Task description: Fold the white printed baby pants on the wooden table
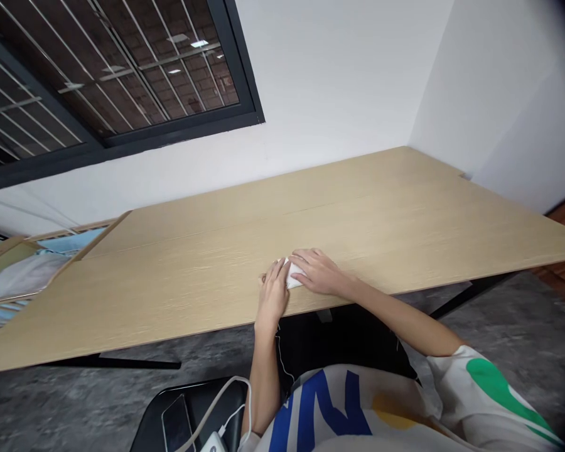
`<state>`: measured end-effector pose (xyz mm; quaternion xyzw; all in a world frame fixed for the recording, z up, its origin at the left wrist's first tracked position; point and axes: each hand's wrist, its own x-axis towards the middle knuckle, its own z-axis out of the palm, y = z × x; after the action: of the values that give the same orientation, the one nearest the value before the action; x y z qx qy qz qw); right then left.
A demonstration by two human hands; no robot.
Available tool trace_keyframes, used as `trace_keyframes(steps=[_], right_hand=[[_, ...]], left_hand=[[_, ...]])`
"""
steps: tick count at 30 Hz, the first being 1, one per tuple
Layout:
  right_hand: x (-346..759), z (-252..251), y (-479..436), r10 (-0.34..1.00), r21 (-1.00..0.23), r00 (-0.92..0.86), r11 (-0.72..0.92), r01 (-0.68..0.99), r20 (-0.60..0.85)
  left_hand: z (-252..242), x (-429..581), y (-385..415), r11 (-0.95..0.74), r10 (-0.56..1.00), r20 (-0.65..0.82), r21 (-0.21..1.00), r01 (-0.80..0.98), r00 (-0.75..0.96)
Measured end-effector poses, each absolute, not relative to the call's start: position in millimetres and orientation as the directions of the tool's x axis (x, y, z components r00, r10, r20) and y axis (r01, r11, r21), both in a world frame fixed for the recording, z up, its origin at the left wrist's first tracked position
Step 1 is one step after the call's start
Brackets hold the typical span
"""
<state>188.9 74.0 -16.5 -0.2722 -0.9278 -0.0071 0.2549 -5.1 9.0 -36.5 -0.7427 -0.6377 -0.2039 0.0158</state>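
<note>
closest to you, below the table edge, a phone (176, 422) lies on a dark chair seat (202, 402) beside a small white charger block (213, 443), with a white cable (216, 402) looping up from it. your white shirt with blue and green print (358, 408) fills the bottom right.

next, both forearms reach up over the near edge of the table (169, 301). your left hand (274, 294) lies flat, palm down, fingers loosely spread and pressing the left side of a small white folded cloth (294, 276). your right hand (319, 271) covers the cloth's right side, fingers curved over it and pressing down more than pinching; whether any fingertip is tucked under the fabric cannot be told. the cloth sits on the table just inside the near edge, between the two hands, mostly hidden by them.

judging from this, you are flattening or folding the cloth. to do it well, keep the left palm still as an anchor, slide the right fingers outward along the crease and not inward, and keep the piece back from the edge so it does not slip off. press with flat fingers so the layers stay aligned.

farther on, the wood surface runs bare to the white wall (334, 75). at the far left a wooden tray (32, 242) holds pale fabric and blue plastic. above it is a dark framed window (122, 69).
</note>
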Motion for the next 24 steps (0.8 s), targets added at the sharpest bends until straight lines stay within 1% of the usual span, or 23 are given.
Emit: trace_keyframes(steps=[2, 4, 7, 9, 11, 15, 17, 19, 21, 24], right_hand=[[192, -23, 73, 0.484, -0.160, -0.757, 0.871, 0.464, 0.440], [198, -31, 74, 0.521, -0.206, -0.753, 0.853, 0.480, 0.401], [210, -39, 75, 0.575, -0.282, -0.739, 0.817, 0.503, 0.350], [218, -40, 77, 0.594, -0.325, -0.739, 0.800, 0.504, 0.317], [223, -37, 80, 0.592, -0.356, -0.757, 0.795, 0.491, 0.276], [228, -28, 93, 0.560, -0.395, -0.809, 0.794, 0.462, 0.179], [227, -24, 99, 0.547, -0.415, -0.823, 0.791, 0.448, 0.153], [225, -21, 104, 0.545, -0.428, -0.821, 0.791, 0.438, 0.167], [220, -18, 106, 0.556, -0.423, -0.801, 0.796, 0.434, 0.223], [213, -14, 106, 0.573, -0.425, -0.762, 0.797, 0.430, 0.303]], left_hand=[[-38, -8, 11, -0.174, 0.956, 0.276, 0.260, 0.950, 0.100], [-39, -12, 12, -0.135, 0.961, 0.271, 0.286, 0.949, 0.055], [-39, -15, 9, -0.098, 0.948, 0.318, 0.287, 0.953, 0.002], [-36, -14, 7, -0.107, 0.933, 0.360, 0.268, 0.958, 0.003], [-33, -12, 6, -0.137, 0.928, 0.372, 0.275, 0.952, 0.025], [-27, -10, 3, -0.172, 0.944, 0.327, 0.389, 0.905, 0.039], [-27, -11, 2, -0.193, 0.950, 0.308, 0.425, 0.885, 0.059], [-28, -12, 3, -0.203, 0.951, 0.301, 0.428, 0.880, 0.072], [-29, -13, 5, -0.189, 0.950, 0.305, 0.413, 0.891, 0.060], [-26, -12, 8, -0.151, 0.935, 0.355, 0.383, 0.911, 0.006]])
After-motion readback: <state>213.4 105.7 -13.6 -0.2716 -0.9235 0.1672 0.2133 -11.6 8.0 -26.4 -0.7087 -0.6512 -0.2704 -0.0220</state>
